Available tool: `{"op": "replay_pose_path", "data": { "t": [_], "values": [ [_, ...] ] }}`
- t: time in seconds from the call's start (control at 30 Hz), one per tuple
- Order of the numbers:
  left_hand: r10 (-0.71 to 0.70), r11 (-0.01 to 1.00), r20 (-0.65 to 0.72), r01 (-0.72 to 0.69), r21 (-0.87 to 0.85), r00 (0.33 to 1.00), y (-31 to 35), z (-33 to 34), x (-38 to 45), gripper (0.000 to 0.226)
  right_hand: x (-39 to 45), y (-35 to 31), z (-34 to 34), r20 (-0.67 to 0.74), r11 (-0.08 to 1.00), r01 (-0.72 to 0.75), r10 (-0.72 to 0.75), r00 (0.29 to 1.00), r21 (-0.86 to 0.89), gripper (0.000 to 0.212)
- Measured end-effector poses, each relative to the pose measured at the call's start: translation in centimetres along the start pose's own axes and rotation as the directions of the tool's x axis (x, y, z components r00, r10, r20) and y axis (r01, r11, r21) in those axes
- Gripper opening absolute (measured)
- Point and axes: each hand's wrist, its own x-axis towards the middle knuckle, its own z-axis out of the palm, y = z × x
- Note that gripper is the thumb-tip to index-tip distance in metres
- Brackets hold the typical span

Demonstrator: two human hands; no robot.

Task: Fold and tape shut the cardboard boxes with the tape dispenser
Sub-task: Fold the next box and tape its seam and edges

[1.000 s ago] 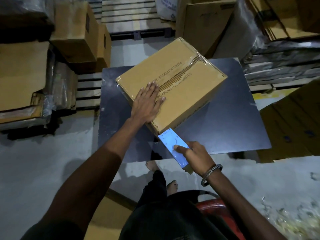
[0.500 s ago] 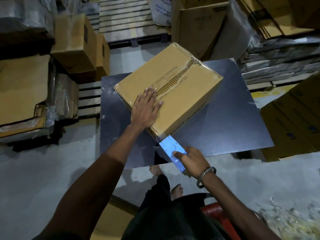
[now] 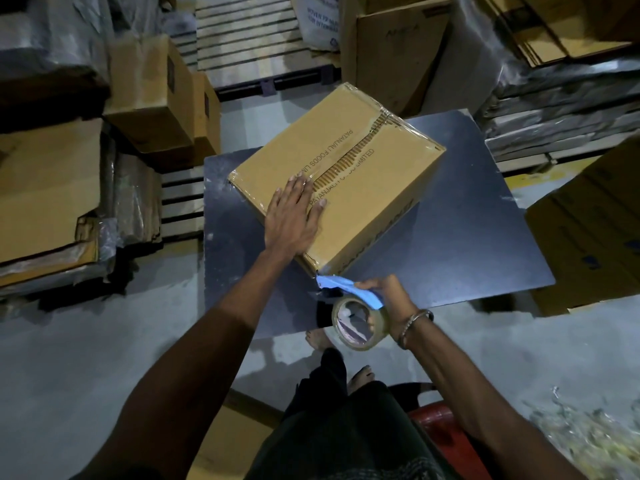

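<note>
A closed brown cardboard box (image 3: 367, 181) lies at an angle on a dark table (image 3: 467, 247), with clear tape along its middle seam. My left hand (image 3: 292, 216) presses flat on the box top near its front corner, fingers straight. My right hand (image 3: 388, 296) grips a blue tape dispenser (image 3: 349, 289) whose nose sits at the lower front corner of the box. The clear tape roll (image 3: 358, 322) hangs below the dispenser, turned on its side toward me.
Stacked boxes (image 3: 152, 98) and flat cardboard (image 3: 45, 188) stand to the left, more cartons (image 3: 398, 53) at the back and right (image 3: 595, 220). Wooden pallets (image 3: 249, 32) lie beyond the table. Bare feet (image 3: 318, 339) stand on the grey floor by a red stool (image 3: 436, 420).
My right hand has rolled the dispenser over, so the tape roll now faces me. The dispenser stays at the box's front corner. My left hand keeps pressing on the box.
</note>
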Motion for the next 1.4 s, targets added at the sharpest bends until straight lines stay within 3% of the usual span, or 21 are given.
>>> {"op": "replay_pose_path", "data": {
  "t": [0.13, 0.23, 0.4, 0.47, 0.53, 0.67, 0.87, 1.0, 1.1, 1.2, 1.27, 1.33, 1.4],
  "values": [
    [0.004, 1.000, 0.008, -0.004, 0.002, 1.000, 0.0, -0.1, -0.1, 0.072, 0.3, -0.3, -1.9, 0.102, 0.993, -0.049, 0.038, 0.994, 0.104, 0.035],
    [0.005, 1.000, 0.013, -0.005, 0.003, 1.000, -0.1, -0.1, 0.0, 0.072, 1.4, 0.0, -3.7, 0.109, 0.998, -0.058, 0.055, 0.992, 0.028, 0.026],
    [0.007, 1.000, 0.011, -0.007, 0.008, 1.000, -0.1, 0.0, 0.0, 0.073, 3.8, 1.5, -7.0, -0.202, 0.965, -0.060, 0.007, 0.979, -0.255, 0.024],
    [0.008, 1.000, 0.010, -0.008, 0.008, 1.000, -0.2, 0.1, 0.1, 0.073, 4.6, 1.7, -8.7, -0.309, 0.821, -0.047, -0.161, 0.937, -0.569, 0.031],
    [0.011, 1.000, 0.013, -0.011, 0.005, 1.000, -0.2, 0.2, 0.1, 0.074, 5.4, 1.9, -10.4, -0.318, 0.593, -0.075, -0.317, 0.893, -0.802, 0.042],
    [0.009, 1.000, 0.017, -0.009, 0.019, 1.000, -0.4, 0.4, 0.2, 0.074, 7.3, 1.5, -13.0, -0.295, 0.315, -0.137, -0.533, 0.793, -0.939, 0.048],
    [0.013, 0.999, 0.050, -0.015, 0.036, 0.999, -0.2, 0.2, 0.2, 0.077, 9.5, 1.8, -15.8, -0.222, 0.152, -0.163, -0.606, 0.764, -0.975, 0.040],
    [0.005, 0.999, 0.057, -0.007, 0.036, 0.998, -0.3, 0.1, 0.2, 0.077, 10.1, 1.9, -15.3, -0.230, 0.150, -0.174, -0.591, 0.773, -0.973, 0.038],
    [0.009, 1.000, 0.059, -0.011, 0.030, 0.998, -0.2, 0.0, 0.2, 0.078, 8.7, 0.8, -13.0, -0.305, 0.165, -0.266, -0.678, 0.669, -0.950, 0.034],
    [0.011, 1.000, 0.050, -0.012, 0.022, 0.999, -0.1, 0.0, 0.1, 0.078, 6.6, -0.7, -10.3, -0.208, 0.115, -0.200, -0.813, 0.544, -0.973, 0.035],
    [0.011, 1.000, 0.044, -0.012, 0.024, 0.999, -0.1, -0.1, 0.1, 0.079, 5.6, -2.1, -8.0, -0.050, 0.071, 0.024, -0.867, 0.495, -0.997, 0.041],
    [0.010, 1.000, 0.047, -0.011, 0.029, 0.999, -0.1, -0.2, 0.0, 0.079, 4.9, -3.5, -5.6, 0.248, -0.139, 0.283, -0.885, 0.394, -0.949, 0.049],
    [0.008, 0.999, 0.052, -0.010, 0.033, 0.999, 0.0, -0.2, 0.0, 0.079, 4.6, -4.7, -2.8, 0.508, -0.367, 0.431, -0.816, 0.277, -0.824, 0.069]
  ]
}}
